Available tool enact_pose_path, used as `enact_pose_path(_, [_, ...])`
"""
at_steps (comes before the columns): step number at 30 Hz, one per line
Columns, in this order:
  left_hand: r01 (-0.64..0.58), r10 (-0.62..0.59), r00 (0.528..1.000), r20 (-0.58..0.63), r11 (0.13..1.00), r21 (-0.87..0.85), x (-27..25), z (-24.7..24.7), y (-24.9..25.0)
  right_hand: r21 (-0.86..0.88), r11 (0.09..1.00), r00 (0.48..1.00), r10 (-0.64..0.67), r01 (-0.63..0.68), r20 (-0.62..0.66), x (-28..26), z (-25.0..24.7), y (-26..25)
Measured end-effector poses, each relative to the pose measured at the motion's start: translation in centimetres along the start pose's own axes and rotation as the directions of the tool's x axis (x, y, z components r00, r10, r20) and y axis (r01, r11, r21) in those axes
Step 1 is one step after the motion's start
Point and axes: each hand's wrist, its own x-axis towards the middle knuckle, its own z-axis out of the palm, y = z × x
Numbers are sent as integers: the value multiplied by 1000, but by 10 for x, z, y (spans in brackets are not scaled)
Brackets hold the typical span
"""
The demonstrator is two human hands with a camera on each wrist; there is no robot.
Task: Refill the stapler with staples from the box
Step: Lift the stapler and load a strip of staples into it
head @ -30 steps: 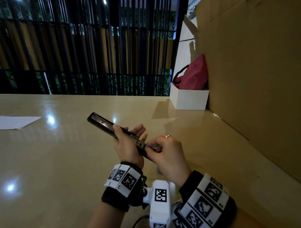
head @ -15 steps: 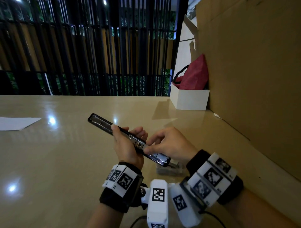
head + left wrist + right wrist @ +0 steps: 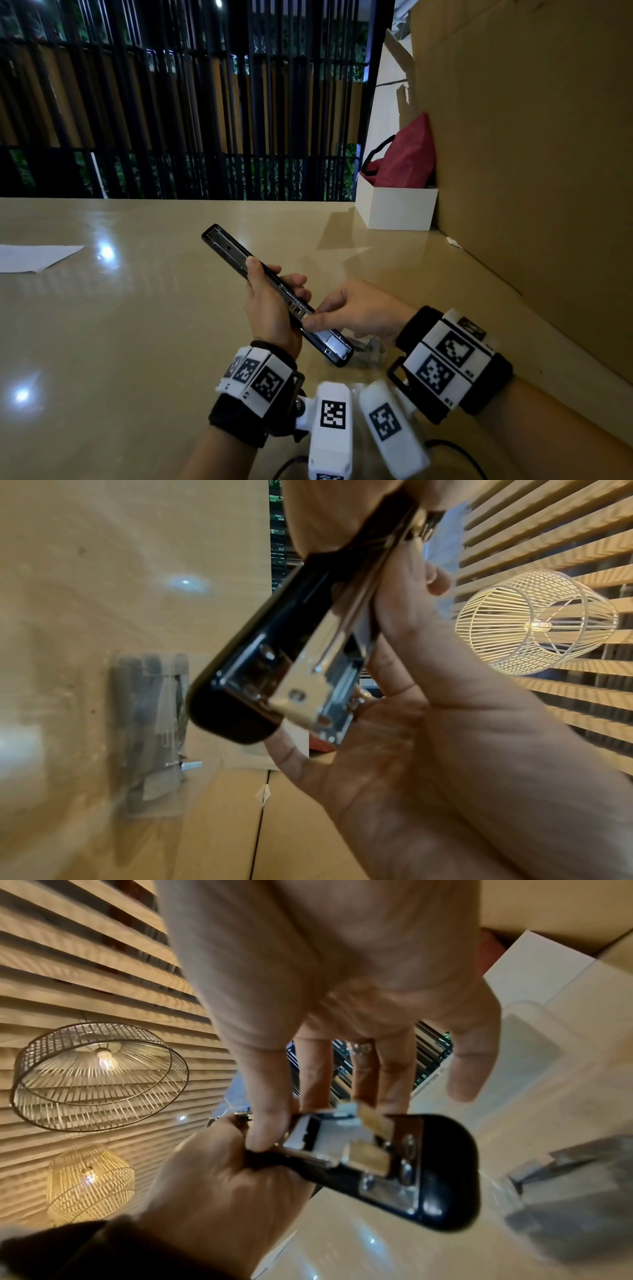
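The black stapler [image 3: 227, 248] is swung open flat and held above the table, its metal staple channel facing up. My left hand [image 3: 274, 279] grips it round the middle, thumb on the left edge and fingers curled under. My right hand [image 3: 313, 315] pinches the channel near the hinge, its thumb [image 3: 267, 1123] on the near edge and fingers behind. The stapler's near black end [image 3: 411, 1172] sticks out past both hands. A clear plastic staple box [image 3: 368, 349] lies on the table just beneath it, also blurred in the left wrist view as the staple box [image 3: 150, 723]. Whether staples sit in the channel is unclear.
The glossy beige table [image 3: 120, 342] stretches left, with a white paper sheet [image 3: 34, 257] at its far left edge. A white box with a red bag [image 3: 397, 209] stands at the back right. A tall cardboard wall [image 3: 531, 171] runs along the right side.
My right wrist has swung out to the right, off the top of the stapler's near end. That end and the staple box under it now show. My left hand keeps its grip.
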Motion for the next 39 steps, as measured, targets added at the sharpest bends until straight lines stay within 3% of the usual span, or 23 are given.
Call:
enact_pose_path(13, [-63,58,997,46,989,133,2,1,4,173,982,997,-77,74,11,4,6,18])
enact_pose_path(21, [31,-27,998,-60,997,72,8,-3,4,211,977,998,-42,33,38,12,8,14])
enact_pose_path(29, [103,-102,983,-154,995,-4,15,-7,4,306,949,973,5,-78,232,12,-1,12])
enact_pose_path(39, [115,-111,977,-179,993,14,15,-8,2,297,952,979,5,-67,205,11,2,16])
